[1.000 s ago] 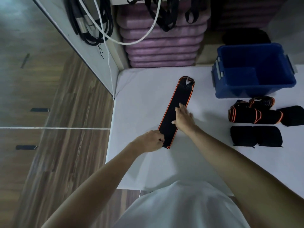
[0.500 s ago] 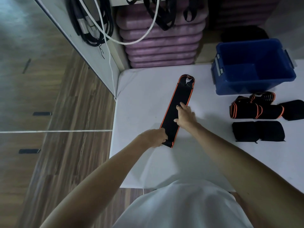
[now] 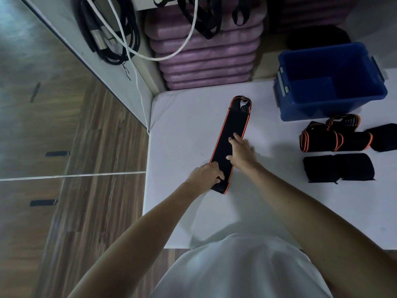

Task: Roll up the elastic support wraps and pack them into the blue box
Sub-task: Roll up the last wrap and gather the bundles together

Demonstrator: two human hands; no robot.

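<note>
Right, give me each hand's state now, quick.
Left hand: fingers curled, pinching the near end of the flat black wrap.
Right hand: open, straight fingers pressing on the wrap's middle.

The near end of the wrap, lower centre of the frame, is now curled into a first small fold under the left hand, whose grip has closed in; the right hand sits slightly farther up the strip.
</note>
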